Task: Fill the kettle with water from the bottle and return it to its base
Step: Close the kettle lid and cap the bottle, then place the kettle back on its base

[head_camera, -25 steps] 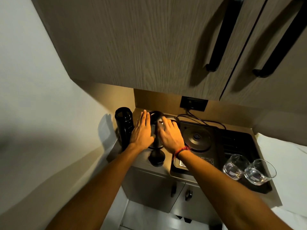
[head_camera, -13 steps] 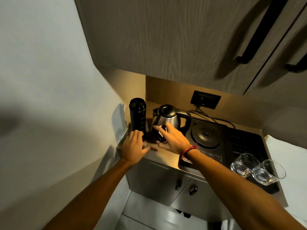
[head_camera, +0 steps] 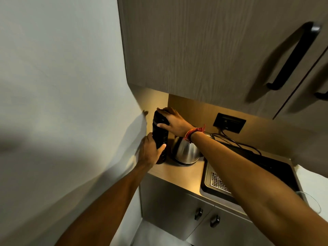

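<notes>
A tall black bottle stands upright on the counter, close to the left wall. My left hand wraps around its lower body. My right hand is closed over the bottle's cap at the top. A steel kettle sits on the counter just right of the bottle, off its base; my right wrist hides its lid and handle. The kettle's base is hidden behind my right forearm.
A black tray with a metal drain grid lies to the right. A wall socket with cables is at the back. Overhead cupboards with black handles hang low. A glass rim shows at far right.
My left hand rose from the counter and gripped the bottle's body. My right hand left the kettle and closed on the bottle's cap. The view swung left.
</notes>
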